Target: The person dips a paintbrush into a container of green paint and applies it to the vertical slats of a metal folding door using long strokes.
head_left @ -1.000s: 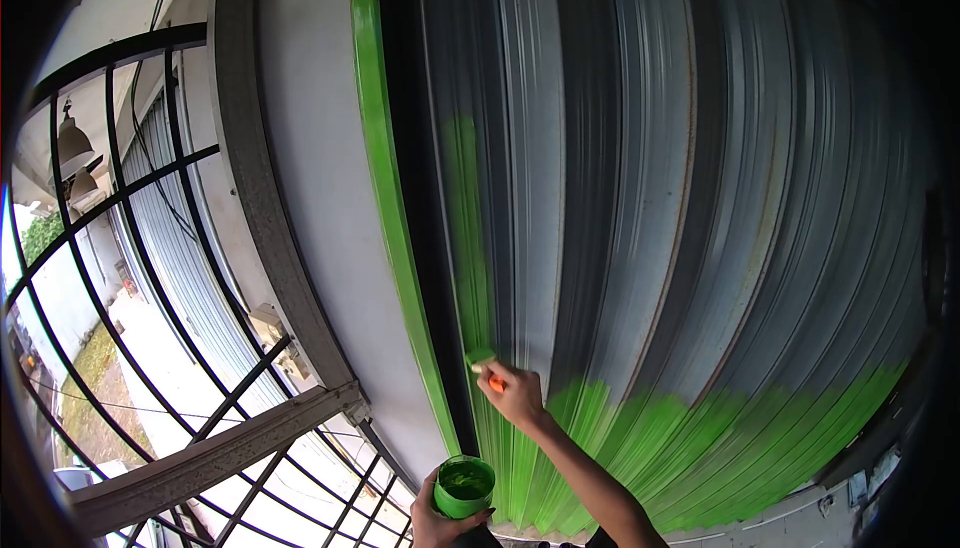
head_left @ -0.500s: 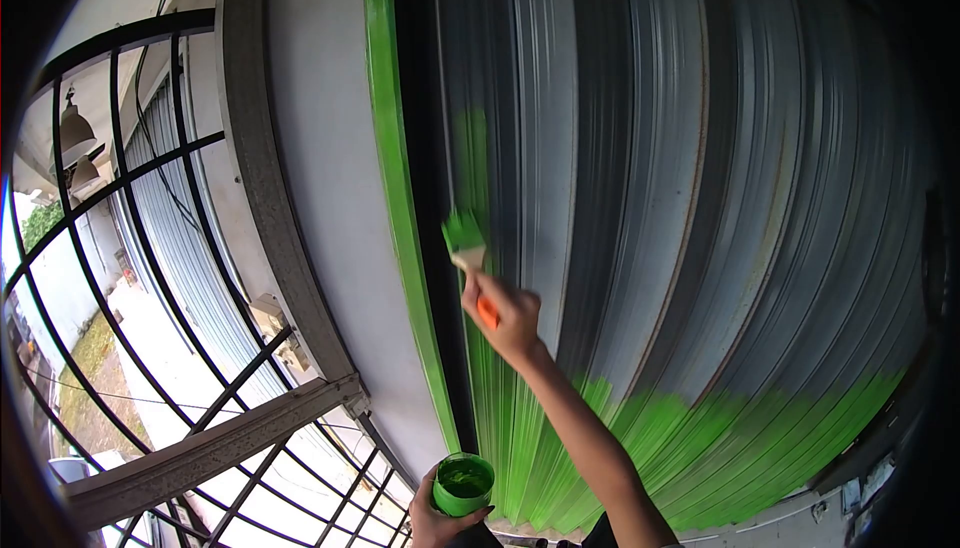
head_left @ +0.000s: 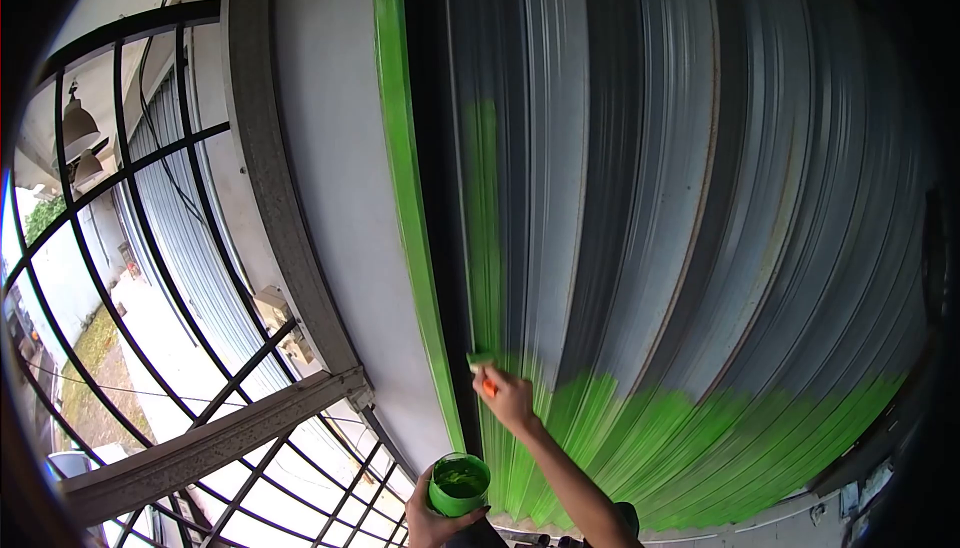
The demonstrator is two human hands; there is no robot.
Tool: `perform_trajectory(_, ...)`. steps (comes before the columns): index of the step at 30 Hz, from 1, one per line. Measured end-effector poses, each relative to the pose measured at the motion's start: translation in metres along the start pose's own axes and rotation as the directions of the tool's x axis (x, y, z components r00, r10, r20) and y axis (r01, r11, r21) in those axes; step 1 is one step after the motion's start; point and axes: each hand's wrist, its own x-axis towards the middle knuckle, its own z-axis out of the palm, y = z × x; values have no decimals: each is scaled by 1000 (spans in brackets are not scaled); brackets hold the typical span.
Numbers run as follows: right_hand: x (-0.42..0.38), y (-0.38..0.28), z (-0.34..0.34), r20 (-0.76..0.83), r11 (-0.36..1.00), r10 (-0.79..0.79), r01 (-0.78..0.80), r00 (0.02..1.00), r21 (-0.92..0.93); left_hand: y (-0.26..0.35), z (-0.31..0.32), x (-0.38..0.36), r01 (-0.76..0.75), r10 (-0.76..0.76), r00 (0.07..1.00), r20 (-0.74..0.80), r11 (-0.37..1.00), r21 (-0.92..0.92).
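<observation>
My right hand is closed round the orange handle of a paintbrush, whose green bristles lie against the left part of a corrugated metal shutter. A green painted strip runs up the panel above the brush. In my left hand, low in the view, is a small tub of green paint, its open top facing up. Green paint covers the lower part of the shutter; the upper part is bare grey metal.
Left of the shutter stands a green post beside a pale wall. A black metal grille with a brown frame fills the left side. Hanging lamps and a yard show through it.
My right hand has brought the brush down along the shutter, and the green strip above it looks fuller. My left hand and the paint tub stay nearly in place.
</observation>
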Motion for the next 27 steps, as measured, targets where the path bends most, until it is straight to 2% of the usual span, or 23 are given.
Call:
perform_trajectory(1,31,-7,-13,-62,999,-50,51,997,15,-2,0,-1,-3,3,1000,-1,1000,0)
perform_trajectory(3,84,-28,-39,-121,999,-42,44,992,14,-7,1,-1,-13,13,1000,-3,1000,-4)
perform_trajectory(6,121,-41,-57,-373,979,-152,191,915,69,-3,3,0,1,-1,1000,15,1000,-5)
perform_trajectory(7,119,-38,-57,-391,975,-184,217,902,41,-3,4,1,7,-7,1000,9,1000,-28)
perform_trajectory(10,73,-17,-35,-295,977,-193,210,936,27,-2,6,0,18,-17,1000,11,998,-66)
perform_trajectory(12,21,-5,-19,-177,988,-147,154,973,26,3,6,1,4,-3,1000,20,999,-50)
perform_trajectory(14,-23,-2,-9,-110,985,-175,174,978,-18,0,4,1,10,-10,1000,19,1000,29)
perform_trajectory(17,-57,-5,-6,108,994,-72,81,992,-78,-8,0,1,4,-6,1000,19,998,65)
perform_trajectory(20,-43,-1,2,96,995,-66,72,993,-67,-10,2,-1,-7,7,1000,19,1000,5)
perform_trajectory(25,66,-17,-22,-62,993,-119,117,991,-29,-5,1,0,-13,12,1000,26,1000,7)
perform_trajectory(27,102,-32,-45,-246,981,-183,193,952,17,-6,1,0,-4,4,1000,25,1000,-1)
